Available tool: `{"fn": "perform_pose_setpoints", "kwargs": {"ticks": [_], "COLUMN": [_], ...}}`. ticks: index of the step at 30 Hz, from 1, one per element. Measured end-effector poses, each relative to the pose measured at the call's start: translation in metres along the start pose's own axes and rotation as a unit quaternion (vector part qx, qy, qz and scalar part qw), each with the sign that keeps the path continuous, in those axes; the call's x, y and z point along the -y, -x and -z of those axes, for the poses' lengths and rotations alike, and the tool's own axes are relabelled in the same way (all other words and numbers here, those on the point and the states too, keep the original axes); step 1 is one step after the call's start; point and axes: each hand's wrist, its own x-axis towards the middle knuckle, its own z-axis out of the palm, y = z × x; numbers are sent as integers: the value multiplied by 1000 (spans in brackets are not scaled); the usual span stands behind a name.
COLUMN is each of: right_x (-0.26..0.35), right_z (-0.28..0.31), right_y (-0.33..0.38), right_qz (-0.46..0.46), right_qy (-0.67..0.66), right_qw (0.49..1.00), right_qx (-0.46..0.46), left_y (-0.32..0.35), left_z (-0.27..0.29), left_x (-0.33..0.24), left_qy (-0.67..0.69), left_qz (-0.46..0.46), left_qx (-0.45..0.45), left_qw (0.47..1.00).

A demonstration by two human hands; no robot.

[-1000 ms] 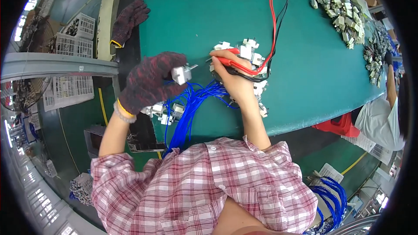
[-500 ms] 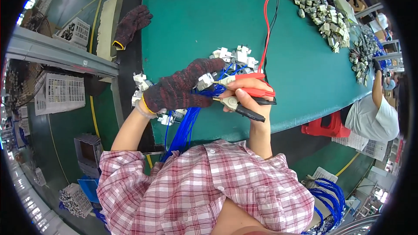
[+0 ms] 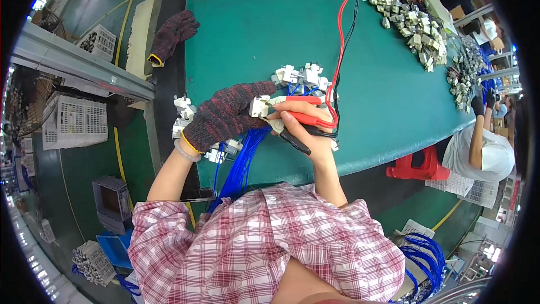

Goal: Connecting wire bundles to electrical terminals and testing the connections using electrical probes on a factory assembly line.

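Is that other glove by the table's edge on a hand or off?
Off. The spare glove lies flat and limp at the green table's corner, no hand inside.

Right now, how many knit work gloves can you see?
2. One glove is worn on the left hand, holding a white connector. A spare glove lies at the green table's far left edge. Others may be hidden.

Item count at the workstation

One green tabletop [image 3: 382, 79]; two hands, the left hand [image 3: 225, 115] gloved, the right hand [image 3: 306, 129] bare; one spare knit glove [image 3: 171, 34]; two test probes, one red probe [image 3: 306, 118] and one black probe [image 3: 292, 141]; one bundle of blue wires [image 3: 242, 157]; two heaps of small connectors [image 3: 410, 22], individual pieces too many to count.
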Motion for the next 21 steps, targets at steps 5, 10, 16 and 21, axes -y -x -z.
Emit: {"fn": "perform_pose_setpoints", "kwargs": {"ticks": [5,10,16,21], "right_x": [-4,-1,18,2], "right_z": [3,8,5,0], "right_y": [-2,-16,-14,-18], "right_qz": [38,50,69,26], "right_qy": [21,50,139,86], "right_qw": [999,997,987,993], "right_qx": [16,43,45,78], "left_y": [-4,-3,-1,2], "left_z": [-1,1,3,-1], "left_x": [-4,-2,-14,0], "left_qy": [8,3,-59,-99], "left_qz": [34,14,-30,-44], "left_qx": [15,-7,-17,-41], "left_qw": [999,1000,998,993]}}
